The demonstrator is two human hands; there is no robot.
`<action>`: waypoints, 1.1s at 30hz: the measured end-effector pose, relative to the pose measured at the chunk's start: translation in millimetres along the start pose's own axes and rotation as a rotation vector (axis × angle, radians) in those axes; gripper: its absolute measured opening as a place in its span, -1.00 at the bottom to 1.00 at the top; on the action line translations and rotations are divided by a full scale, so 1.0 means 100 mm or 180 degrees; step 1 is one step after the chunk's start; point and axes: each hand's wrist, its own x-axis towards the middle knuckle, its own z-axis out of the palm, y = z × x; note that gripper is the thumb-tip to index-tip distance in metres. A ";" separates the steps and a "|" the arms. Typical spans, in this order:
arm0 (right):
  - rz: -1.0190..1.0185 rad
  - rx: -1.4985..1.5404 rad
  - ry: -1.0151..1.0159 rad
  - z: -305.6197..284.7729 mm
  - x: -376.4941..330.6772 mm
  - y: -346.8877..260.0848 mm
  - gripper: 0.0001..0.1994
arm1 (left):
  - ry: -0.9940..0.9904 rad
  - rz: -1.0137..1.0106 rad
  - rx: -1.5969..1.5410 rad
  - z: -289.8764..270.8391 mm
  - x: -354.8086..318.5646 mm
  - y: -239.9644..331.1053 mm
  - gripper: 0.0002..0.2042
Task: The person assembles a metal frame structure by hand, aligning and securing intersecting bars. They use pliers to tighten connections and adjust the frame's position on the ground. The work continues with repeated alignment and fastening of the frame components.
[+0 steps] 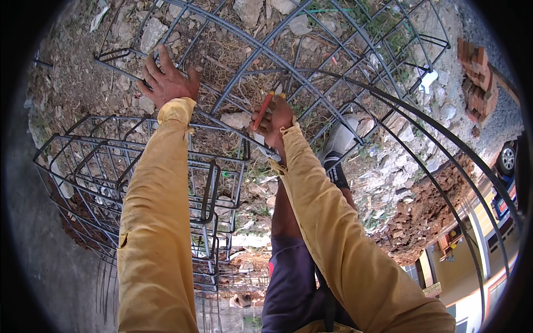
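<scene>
Right hand (pixel 278 121) has a closed grip on red-handled pliers (pixel 262 113) near the rebar frame (pixel 265 49), left hand (pixel 170 83) spread wide at its bars, contact unclear.

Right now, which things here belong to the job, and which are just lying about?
Likely part of the job:
red-handled pliers, in the right hand
crossed steel bars, near the spread left hand
steel cage at lower left, perhaps

Seemingly just lying about:
red bricks, stacked at upper right
loose stones on the ground
</scene>
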 end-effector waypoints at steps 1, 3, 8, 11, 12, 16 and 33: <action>0.0006 -0.0229 0.0117 -0.01 0.05 -0.02 -0.45 | -0.0080 -0.0020 0.0070 -0.02 0.01 0.03 -0.10; -0.0274 -0.0070 0.0201 0.08 -0.02 0.04 -0.50 | -0.0024 -0.0034 0.0087 0.01 -0.01 0.01 -0.11; -0.0021 0.2043 -0.1698 -0.12 0.20 0.08 -0.65 | 0.0004 0.0003 0.0111 0.03 0.01 0.01 -0.11; 0.0283 0.2898 -0.2502 -0.12 0.19 0.05 -0.71 | 0.0030 0.0023 0.0125 0.03 0.00 0.00 -0.11; 0.0471 0.2875 -0.2496 -0.14 0.22 0.06 -0.68 | 0.0017 0.0017 0.0121 0.02 0.00 0.01 -0.11; 0.0123 0.2120 -0.1792 -0.17 0.19 0.16 -0.61 | 0.0205 0.0093 -0.0047 0.06 0.00 0.00 -0.13; -0.0346 0.3075 -0.2363 -0.12 0.14 0.25 -0.61 | 0.0114 0.0069 -0.0068 0.05 0.00 -0.02 -0.12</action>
